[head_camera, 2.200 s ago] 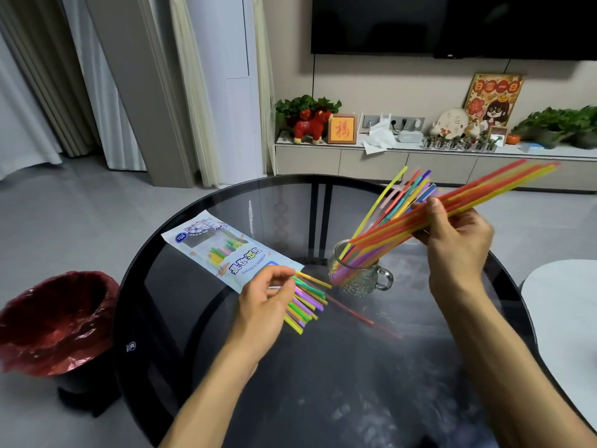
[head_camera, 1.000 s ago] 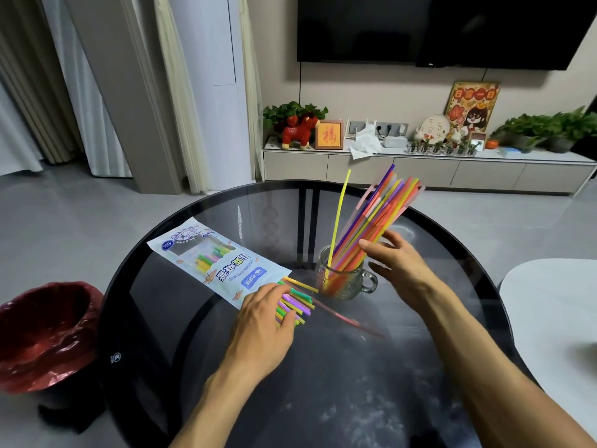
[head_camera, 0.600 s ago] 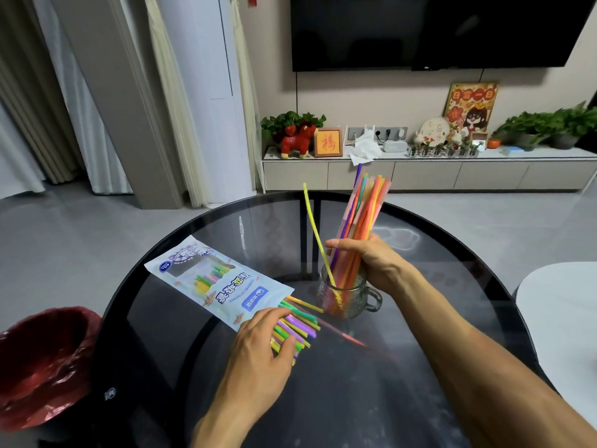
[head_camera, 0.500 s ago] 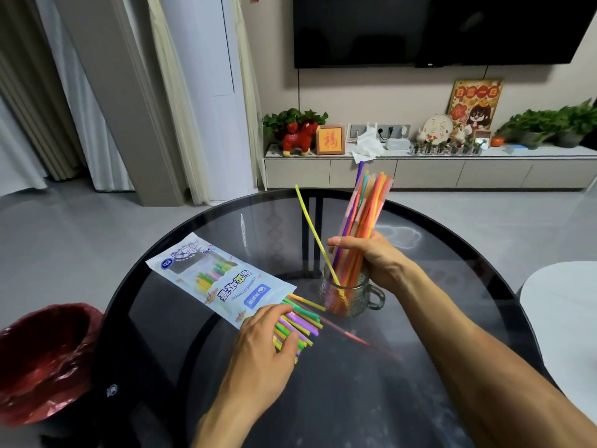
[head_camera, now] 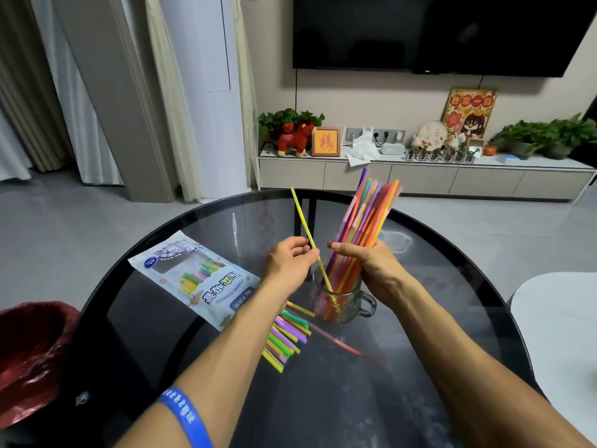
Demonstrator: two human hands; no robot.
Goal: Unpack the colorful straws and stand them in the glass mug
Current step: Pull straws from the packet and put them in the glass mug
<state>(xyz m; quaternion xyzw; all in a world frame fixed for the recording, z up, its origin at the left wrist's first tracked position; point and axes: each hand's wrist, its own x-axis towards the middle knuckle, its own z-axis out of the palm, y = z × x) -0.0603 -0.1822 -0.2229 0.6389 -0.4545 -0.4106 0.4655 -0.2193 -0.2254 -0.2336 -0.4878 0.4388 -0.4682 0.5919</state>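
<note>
A glass mug point(head_camera: 342, 305) stands mid-table with a bundle of colorful straws point(head_camera: 365, 221) upright in it. My right hand point(head_camera: 368, 263) is closed around that bundle just above the rim. One yellow straw point(head_camera: 303, 221) leans out to the left, its foot in the mug, and my left hand point(head_camera: 290, 263) pinches it at its middle. The printed straw packet point(head_camera: 197, 279) lies flat to the left, with several straw ends point(head_camera: 286, 334) sticking out of its open end. A single red straw point(head_camera: 339, 342) lies loose on the glass in front of the mug.
The round dark glass table point(head_camera: 161, 350) fills the foreground. A red-lined bin point(head_camera: 29, 354) stands on the floor at the left. A white table edge point(head_camera: 562, 334) shows at the right. A TV cabinet with plants and ornaments point(head_camera: 420, 169) runs along the far wall.
My left hand left the straw ends by the packet and rose to pinch the leaning yellow straw. My right hand keeps its hold on the bundle in the mug.
</note>
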